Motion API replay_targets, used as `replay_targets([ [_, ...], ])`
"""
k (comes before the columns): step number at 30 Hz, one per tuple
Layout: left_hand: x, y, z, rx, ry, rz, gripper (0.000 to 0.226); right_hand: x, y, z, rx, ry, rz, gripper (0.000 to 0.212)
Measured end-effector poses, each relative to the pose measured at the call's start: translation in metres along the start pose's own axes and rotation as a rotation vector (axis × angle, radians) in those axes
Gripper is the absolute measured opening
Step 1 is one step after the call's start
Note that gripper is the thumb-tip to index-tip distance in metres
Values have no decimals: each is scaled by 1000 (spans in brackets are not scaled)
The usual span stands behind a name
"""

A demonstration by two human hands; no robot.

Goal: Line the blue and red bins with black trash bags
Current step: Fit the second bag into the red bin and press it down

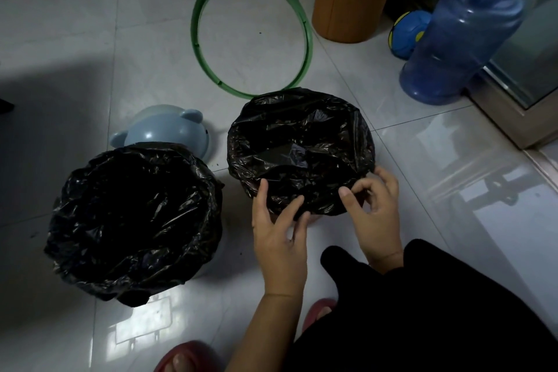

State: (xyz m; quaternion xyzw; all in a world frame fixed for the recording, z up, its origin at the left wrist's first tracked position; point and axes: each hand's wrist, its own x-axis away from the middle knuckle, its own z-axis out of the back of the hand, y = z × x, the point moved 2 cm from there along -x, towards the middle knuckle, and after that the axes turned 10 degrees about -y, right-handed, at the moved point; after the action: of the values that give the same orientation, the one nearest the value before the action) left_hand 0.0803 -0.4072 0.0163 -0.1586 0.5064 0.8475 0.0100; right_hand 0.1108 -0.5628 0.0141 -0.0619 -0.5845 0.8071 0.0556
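Observation:
Two bins stand on the tiled floor, each with a black trash bag folded over its rim. The left bag [133, 220] hides nearly all of its bin. The right bag [302, 151] covers the smaller bin in front of me; only a sliver of the bin's wall [314, 218] shows below the bag's hem. My left hand [279, 235] rests with spread, straight fingers on the near side of the right bag's hem. My right hand [374, 214] pinches the same hem with thumb and curled fingers at the bin's near right side.
A light blue bear-shaped lid [166, 130] lies behind the left bin. A green plastic ring [308, 48] lies on the floor beyond the right bin. An orange stool [350, 0], a blue ball [407, 33] and a large blue water bottle [462, 36] stand at the right.

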Motion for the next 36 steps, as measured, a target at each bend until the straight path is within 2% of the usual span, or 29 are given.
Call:
replay_targets([
  [6, 2, -1, -1, 36, 103, 26, 13, 0, -1, -1, -87, 13, -48, 23],
  [9, 12, -6, -3, -29, 86, 44, 8, 3, 1, -5, -203, -46, -126, 24],
  [16, 18, -11, -6, -229, 67, 104, 10, 5, 5, -4, -252, -108, -174, 16],
  [19, 17, -10, -5, -206, 22, 125, 10, 5, 7, -3, -289, -128, -185, 17],
  [20, 16, -10, -5, -134, -3, 178, 11, 5, 7, -2, -292, -135, -182, 19],
  [22, 16, -8, -6, 111, -11, 391, 21, 5, 7, -1, -284, -140, -192, 31],
  [25, 10, -3, -13, 734, -20, 831, 49, 2, 11, -2, -298, -114, -250, 43],
  [27, 6, 1, -20, 1059, -147, 976, 70, -1, 15, -4, -350, -85, -308, 53],
  [30, 2, 1, -23, 1212, -226, 1041, 68, -5, 20, -4, -438, -111, -397, 77],
  [32, 1, -1, -24, 1240, -203, 1033, 62, -6, 22, -4, -492, -165, -457, 69],
  [36, 5, -14, -25, 1297, -140, 1008, 49, -4, 31, -6, -694, -186, -505, 38],
])
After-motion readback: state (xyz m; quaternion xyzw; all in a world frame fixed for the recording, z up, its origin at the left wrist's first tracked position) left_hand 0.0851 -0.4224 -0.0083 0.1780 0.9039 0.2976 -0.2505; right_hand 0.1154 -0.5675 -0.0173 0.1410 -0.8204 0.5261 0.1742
